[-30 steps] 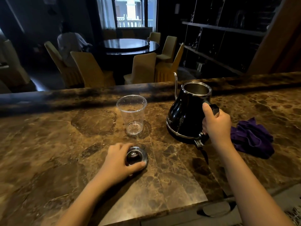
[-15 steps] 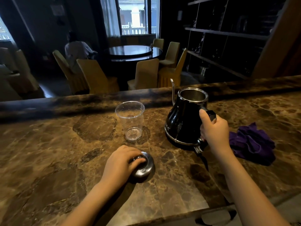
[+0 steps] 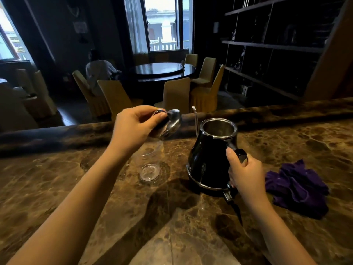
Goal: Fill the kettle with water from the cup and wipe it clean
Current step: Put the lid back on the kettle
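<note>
Standing on the brown marble surface (image 3: 181,236), the black kettle (image 3: 208,163) had its steel-rimmed mouth uncovered, and the bare metal of its inner wall showed inside; whether any water lay in it could not be told from this angle. Its thin spout (image 3: 195,119) rose at the far left side of the body. The right hand (image 3: 246,175) was clenched round the kettle's handle (image 3: 239,154), thumb along the top of the grip, with the kettle's base resting on the surface.

The left hand (image 3: 133,129) was raised above the surface and pinched the shiny metal lid (image 3: 170,123) between thumb and fingertips, the lid tilted on edge with its domed face turned to the right. It hung to the left of the kettle's mouth, apart from it.

Directly beneath that hand stood the clear plastic cup (image 3: 150,165), upright on the surface just left of the kettle and not touching it. Its upper part was hidden behind the hand and lid; the round bottom showed plainly through the wall, and the cup looked empty.

A crumpled purple cloth (image 3: 298,188) lay on the surface to the right of the kettle, near the right wrist, untouched by either hand.
</note>
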`<state>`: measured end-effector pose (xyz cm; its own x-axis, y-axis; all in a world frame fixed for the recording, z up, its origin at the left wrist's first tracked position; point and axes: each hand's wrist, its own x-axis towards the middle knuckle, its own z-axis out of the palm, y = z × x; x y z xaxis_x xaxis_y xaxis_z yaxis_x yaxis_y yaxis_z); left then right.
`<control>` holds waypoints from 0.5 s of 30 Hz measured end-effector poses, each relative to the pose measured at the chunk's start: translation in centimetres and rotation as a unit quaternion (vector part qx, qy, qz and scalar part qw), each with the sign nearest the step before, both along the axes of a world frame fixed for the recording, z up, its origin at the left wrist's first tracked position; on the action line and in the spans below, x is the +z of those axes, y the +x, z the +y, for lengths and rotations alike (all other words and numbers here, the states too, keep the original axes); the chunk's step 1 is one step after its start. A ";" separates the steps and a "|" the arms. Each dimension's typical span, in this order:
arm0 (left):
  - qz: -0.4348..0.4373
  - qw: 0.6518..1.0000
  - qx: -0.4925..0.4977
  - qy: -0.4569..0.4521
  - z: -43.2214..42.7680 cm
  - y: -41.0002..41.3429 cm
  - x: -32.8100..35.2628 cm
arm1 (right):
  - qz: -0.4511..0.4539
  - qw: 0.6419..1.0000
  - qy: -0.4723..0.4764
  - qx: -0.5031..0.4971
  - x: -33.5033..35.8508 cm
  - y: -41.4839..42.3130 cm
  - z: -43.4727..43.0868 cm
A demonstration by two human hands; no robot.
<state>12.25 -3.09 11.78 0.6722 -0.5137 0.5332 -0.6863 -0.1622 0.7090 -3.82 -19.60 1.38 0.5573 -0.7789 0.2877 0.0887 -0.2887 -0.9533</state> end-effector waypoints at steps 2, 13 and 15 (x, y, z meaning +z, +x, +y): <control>-0.009 0.999 -0.029 0.033 -2.8 -0.2 0.6 | 0.004 1.000 -0.003 0.002 0.1 -0.2 0.0; -0.063 0.978 -0.156 0.128 -13.1 -0.4 0.2 | 0.043 0.999 0.023 0.024 -0.3 -0.9 -0.5; -0.061 0.978 -0.152 0.131 -13.4 -0.1 -0.2 | 0.045 0.998 0.027 0.034 -0.3 -0.9 -0.7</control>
